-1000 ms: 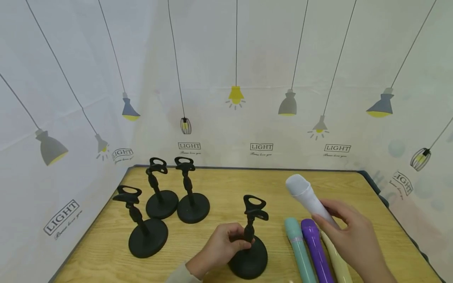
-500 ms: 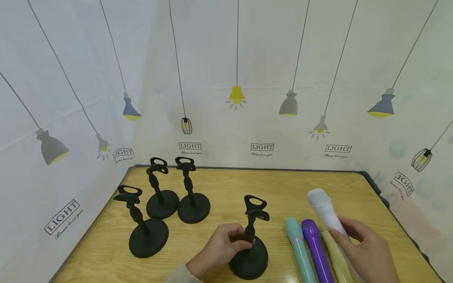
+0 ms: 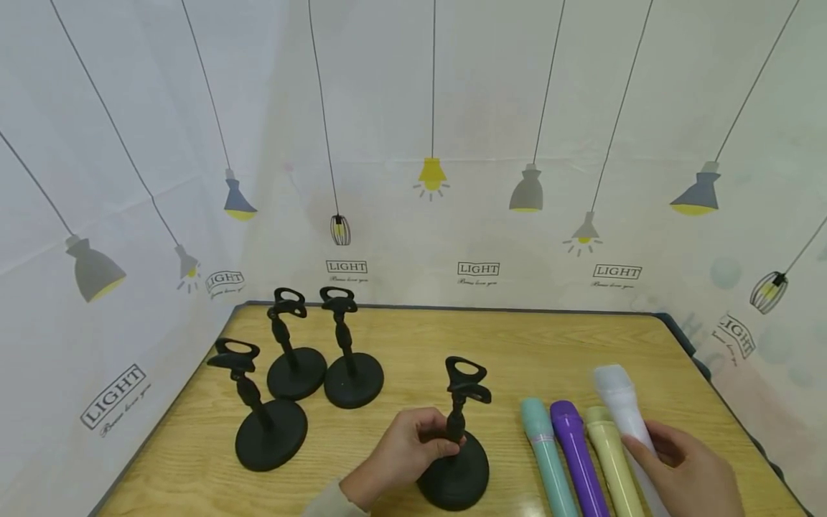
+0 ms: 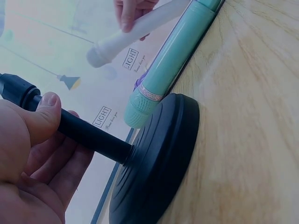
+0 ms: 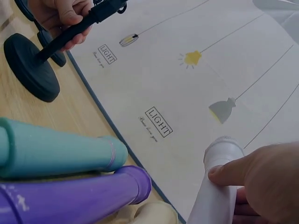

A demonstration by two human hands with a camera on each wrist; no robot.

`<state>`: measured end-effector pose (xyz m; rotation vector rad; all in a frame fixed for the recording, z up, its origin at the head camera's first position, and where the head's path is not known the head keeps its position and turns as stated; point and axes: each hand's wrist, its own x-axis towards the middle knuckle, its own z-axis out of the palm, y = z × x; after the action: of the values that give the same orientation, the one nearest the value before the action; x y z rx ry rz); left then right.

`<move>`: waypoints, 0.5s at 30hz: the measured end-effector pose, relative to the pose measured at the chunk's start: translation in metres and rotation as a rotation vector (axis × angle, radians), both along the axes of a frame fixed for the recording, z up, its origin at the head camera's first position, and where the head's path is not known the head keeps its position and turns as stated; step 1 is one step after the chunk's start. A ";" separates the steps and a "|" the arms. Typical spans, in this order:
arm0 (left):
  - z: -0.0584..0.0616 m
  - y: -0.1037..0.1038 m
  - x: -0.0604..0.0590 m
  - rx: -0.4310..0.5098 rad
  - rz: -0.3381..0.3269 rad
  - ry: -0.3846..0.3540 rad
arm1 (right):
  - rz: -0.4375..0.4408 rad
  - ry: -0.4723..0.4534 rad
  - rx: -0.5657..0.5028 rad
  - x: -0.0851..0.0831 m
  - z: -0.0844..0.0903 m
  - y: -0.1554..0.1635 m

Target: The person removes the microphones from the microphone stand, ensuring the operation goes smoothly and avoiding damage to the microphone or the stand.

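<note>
My left hand [image 3: 413, 446] grips the post of a black microphone stand [image 3: 455, 477], whose round base sits on the table and whose clip points up. In the left wrist view the thumb and fingers [image 4: 46, 114] wrap that post. A white microphone [image 3: 629, 416] is held by my right hand [image 3: 691, 470], its head tilted up and away from me. It lies just right of a yellow microphone [image 3: 612, 456]. Beside that are a purple microphone [image 3: 579, 459] and a mint-green microphone [image 3: 548, 456], side by side. The right wrist view shows my thumb [image 5: 229, 172] along the white body.
Three more black stands stand at the left: a near one [image 3: 270, 434], a back one [image 3: 296, 373] and another [image 3: 353, 379] beside it. The wooden table [image 3: 439, 330] has a dark edge against a white backdrop [image 3: 388, 108] printed with lamps.
My right hand has moved right and toward me, lowering the white microphone from above the others to the right of the yellow one. The left hand and its stand have stayed put.
</note>
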<state>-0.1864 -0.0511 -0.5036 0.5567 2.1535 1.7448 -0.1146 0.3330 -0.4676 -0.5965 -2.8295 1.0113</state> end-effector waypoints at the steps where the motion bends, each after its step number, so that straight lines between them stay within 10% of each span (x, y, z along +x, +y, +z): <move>1: 0.000 0.000 0.000 0.002 -0.001 0.003 | -0.003 -0.014 0.000 0.000 -0.002 0.003; 15: -0.001 0.000 0.001 0.011 -0.004 0.009 | -0.146 -0.155 -0.056 0.008 -0.031 0.022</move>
<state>-0.1856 -0.0516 -0.5050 0.5723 2.1491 1.7560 -0.1068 0.3551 -0.4984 -0.9105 -2.8436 1.0648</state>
